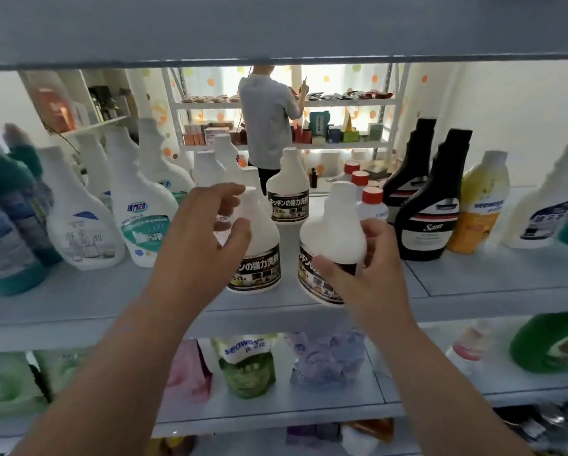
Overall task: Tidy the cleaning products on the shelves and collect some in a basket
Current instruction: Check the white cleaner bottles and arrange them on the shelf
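Observation:
Three white bottles with black Japanese labels stand on the middle shelf (78, 311). My right hand (365, 268) grips the right one (332, 238) around its body, and it tilts slightly at the shelf's front edge. My left hand (200, 238) has its fingers spread around the shoulder of the middle one (259, 255), touching or nearly touching it. The third (287, 192) stands farther back between them. No basket is in view.
White spray bottles (144, 209) and teal bottles (6, 225) fill the shelf's left. Two black bottles (427, 209), a yellow bottle (480, 205) and red-capped bottles (371, 199) stand on the right. Refill pouches (246, 366) sit on the lower shelf. A person (269, 120) stands at far shelves.

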The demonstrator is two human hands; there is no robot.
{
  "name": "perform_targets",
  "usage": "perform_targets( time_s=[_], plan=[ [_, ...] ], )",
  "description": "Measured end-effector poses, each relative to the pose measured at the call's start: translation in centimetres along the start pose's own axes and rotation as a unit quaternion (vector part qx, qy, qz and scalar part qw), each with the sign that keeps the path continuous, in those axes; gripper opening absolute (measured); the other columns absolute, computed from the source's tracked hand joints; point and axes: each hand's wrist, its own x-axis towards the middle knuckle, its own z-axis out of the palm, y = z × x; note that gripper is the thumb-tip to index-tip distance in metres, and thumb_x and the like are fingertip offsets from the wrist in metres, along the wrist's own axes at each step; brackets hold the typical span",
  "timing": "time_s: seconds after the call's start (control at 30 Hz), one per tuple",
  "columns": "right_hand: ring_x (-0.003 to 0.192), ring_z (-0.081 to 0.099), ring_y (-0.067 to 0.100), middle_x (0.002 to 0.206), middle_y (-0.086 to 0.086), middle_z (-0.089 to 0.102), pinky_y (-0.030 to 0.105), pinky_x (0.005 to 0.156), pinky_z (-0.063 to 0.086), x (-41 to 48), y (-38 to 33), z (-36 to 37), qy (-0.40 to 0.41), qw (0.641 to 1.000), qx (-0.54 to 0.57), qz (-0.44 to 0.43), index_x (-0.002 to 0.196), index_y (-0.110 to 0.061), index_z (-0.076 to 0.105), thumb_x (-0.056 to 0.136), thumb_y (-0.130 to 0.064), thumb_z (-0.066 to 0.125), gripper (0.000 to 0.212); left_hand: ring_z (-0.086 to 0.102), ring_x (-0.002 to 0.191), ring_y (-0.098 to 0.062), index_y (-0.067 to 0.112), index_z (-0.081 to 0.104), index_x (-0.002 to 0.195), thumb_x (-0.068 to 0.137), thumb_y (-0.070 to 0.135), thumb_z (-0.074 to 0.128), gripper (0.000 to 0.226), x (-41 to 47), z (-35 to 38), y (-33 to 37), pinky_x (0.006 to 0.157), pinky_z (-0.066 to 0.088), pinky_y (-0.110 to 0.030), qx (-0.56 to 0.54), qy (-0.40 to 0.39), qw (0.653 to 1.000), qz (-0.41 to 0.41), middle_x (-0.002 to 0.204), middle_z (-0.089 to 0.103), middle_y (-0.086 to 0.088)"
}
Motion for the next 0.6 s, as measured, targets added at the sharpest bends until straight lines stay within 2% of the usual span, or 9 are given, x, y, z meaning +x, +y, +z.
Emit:
perform_targets(
  time_s=[0.03, 0.07, 0.13, 0.2, 0.27, 0.3, 0.4, 0.53, 0.6],
  plan=[
    [0.113, 0.055, 0.008, 0.128, -0.003, 0.048, 0.035, 0.088, 0.058, 0.5, 0.5, 0.4, 0.001, 1.000, -0.024, -0.012, 0.115, -0.046, 0.041, 0.072, -0.034, 0.093, 0.068, 0.059, 0.101, -0.001, 0.024, 0.060, 0.134, 0.096, 0.025, 0.060, 0.038, 1.5, -0.3, 0.3, 0.082, 0.045, -0.003, 0.037, -0.001, 0.999, 0.027, 0.114, 0.054, 0.009],
    [0.112, 0.052, 0.004, 0.125, -0.002, 0.046, 0.025, 0.087, 0.055, 0.9, 1.0, 0.8, 0.002, 0.999, -0.047, -0.027, 0.118, -0.042, 0.040, 0.073, -0.034, 0.093, 0.070, 0.059, 0.103, -0.005, 0.022, 0.061, 0.134, 0.096, 0.022, 0.060, 0.038, 3.1, -0.6, 0.7, 0.086, 0.046, -0.008, 0.075, -0.008, 0.996, 0.054, 0.115, 0.055, 0.006],
    [0.111, 0.044, -0.009, 0.121, -0.002, 0.042, 0.007, 0.080, 0.044, 1.7, 1.8, 1.6, 0.000, 0.996, -0.079, -0.046, 0.123, -0.036, 0.040, 0.074, -0.034, 0.091, 0.071, 0.058, 0.103, -0.014, 0.019, 0.063, 0.133, 0.097, 0.020, 0.060, 0.036, 6.5, -0.9, 1.6, 0.090, 0.051, -0.026, 0.153, -0.047, 0.982, 0.096, 0.115, 0.060, -0.001],
    [0.110, 0.039, -0.018, 0.123, -0.001, 0.040, 0.000, 0.079, 0.039, 2.3, 2.5, 2.3, -0.005, 0.995, -0.090, -0.046, 0.127, -0.029, 0.041, 0.075, -0.032, 0.091, 0.073, 0.054, 0.099, -0.015, 0.018, 0.062, 0.135, 0.098, 0.022, 0.060, 0.037, 9.8, -0.3, 2.5, 0.086, 0.043, -0.028, 0.242, -0.110, 0.959, 0.098, 0.119, 0.064, -0.005],
    [0.108, 0.037, -0.023, 0.125, 0.000, 0.039, -0.003, 0.079, 0.038, 2.9, 2.9, 2.9, 0.000, 0.995, -0.094, -0.045, 0.130, -0.025, 0.040, 0.075, -0.031, 0.091, 0.075, 0.057, 0.105, -0.019, 0.018, 0.061, 0.136, 0.100, 0.025, 0.058, 0.038, 12.4, 0.7, 3.5, 0.085, 0.038, -0.026, 0.326, -0.179, 0.925, 0.080, 0.127, 0.065, -0.006],
    [0.107, 0.039, -0.021, 0.127, 0.001, 0.039, -0.003, 0.078, 0.038, 3.3, 3.1, 3.2, 0.000, 0.994, -0.096, -0.044, 0.131, -0.023, 0.040, 0.075, -0.031, 0.091, 0.076, 0.059, 0.112, -0.022, 0.017, 0.062, 0.137, 0.100, 0.026, 0.057, 0.038, 13.3, 1.2, 4.0, 0.089, 0.042, -0.026, 0.357, -0.211, 0.908, 0.065, 0.131, 0.064, -0.007],
    [0.095, 0.042, -0.001, 0.130, 0.005, 0.041, -0.001, 0.077, 0.040, 4.2, 3.2, 3.5, -0.011, 0.993, -0.108, -0.034, 0.132, -0.021, 0.038, 0.077, -0.035, 0.089, 0.076, 0.062, 0.117, -0.029, 0.012, 0.064, 0.132, 0.102, 0.028, 0.055, 0.035, 14.6, 2.3, 5.1, 0.101, 0.051, -0.038, 0.430, -0.269, 0.861, 0.037, 0.131, 0.065, -0.011],
    [0.104, 0.044, 0.008, 0.132, 0.005, 0.042, 0.002, 0.076, 0.042, 4.2, 3.6, 3.2, -0.024, 0.991, -0.118, -0.050, 0.136, -0.020, 0.037, 0.080, -0.037, 0.086, 0.077, 0.061, 0.116, -0.027, 0.015, 0.064, 0.136, 0.101, 0.020, 0.061, 0.036, 15.3, 2.9, 5.7, 0.101, 0.050, -0.037, 0.415, -0.274, 0.867, 0.036, 0.133, 0.064, -0.009],
    [0.105, 0.042, 0.004, 0.133, 0.004, 0.042, 0.004, 0.077, 0.043, 4.0, 3.7, 2.9, -0.032, 0.991, -0.117, -0.060, 0.139, -0.018, 0.036, 0.082, -0.037, 0.085, 0.077, 0.059, 0.115, -0.026, 0.017, 0.063, 0.138, 0.100, 0.016, 0.061, 0.037, 15.7, 3.3, 5.7, 0.101, 0.049, -0.036, 0.400, -0.279, 0.873, 0.034, 0.134, 0.063, -0.008]
  ],
)
